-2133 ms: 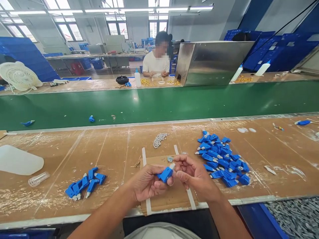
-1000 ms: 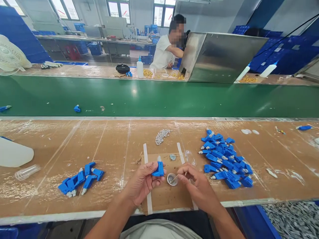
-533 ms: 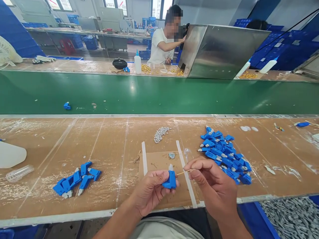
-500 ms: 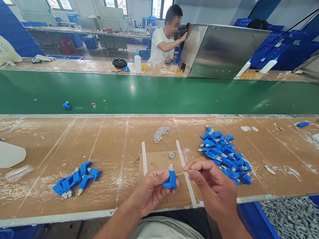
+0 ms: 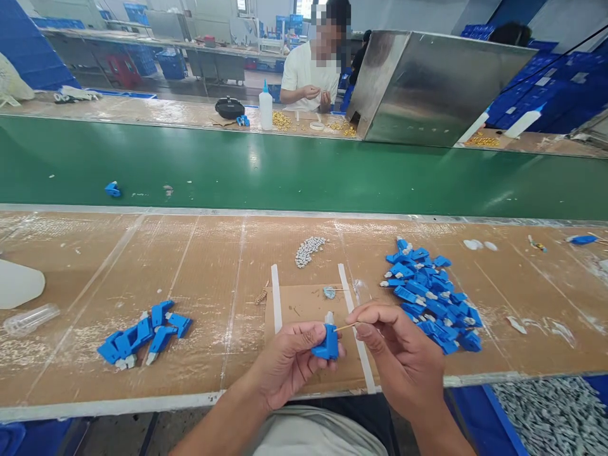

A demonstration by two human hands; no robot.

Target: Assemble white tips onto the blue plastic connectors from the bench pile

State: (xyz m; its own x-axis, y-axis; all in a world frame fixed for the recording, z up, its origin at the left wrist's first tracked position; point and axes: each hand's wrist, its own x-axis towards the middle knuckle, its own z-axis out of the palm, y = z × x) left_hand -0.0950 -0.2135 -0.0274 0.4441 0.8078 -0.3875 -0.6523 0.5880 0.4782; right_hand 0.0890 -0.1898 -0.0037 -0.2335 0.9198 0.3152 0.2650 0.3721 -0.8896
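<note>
My left hand (image 5: 295, 361) is closed round a blue plastic part (image 5: 327, 344) with a grey tip pointing up. From the right, my right hand (image 5: 396, 348) pinches a thin wooden stick (image 5: 346, 327), whose end meets the blue part near its top. Beneath both hands lies a cardboard sheet (image 5: 299, 307) edged by white tape strips, with a small pale blue blob (image 5: 329, 292) on it. A large pile of blue parts (image 5: 430, 297) is to the right, a smaller group (image 5: 142, 332) to the left. Small grey pieces (image 5: 308, 251) lie behind the cardboard.
Beyond the table runs a green belt (image 5: 285, 171) carrying one blue part (image 5: 113, 189). Across it a person (image 5: 311, 76) sits by a white bottle (image 5: 266, 109) and a metal panel (image 5: 441, 88). A bin of grey pieces (image 5: 555, 411) is at lower right.
The stick's end has moved left onto the blue part, my right hand shifting slightly with it. The person opposite has lowered an arm and brought both hands together. The view has tilted slightly.
</note>
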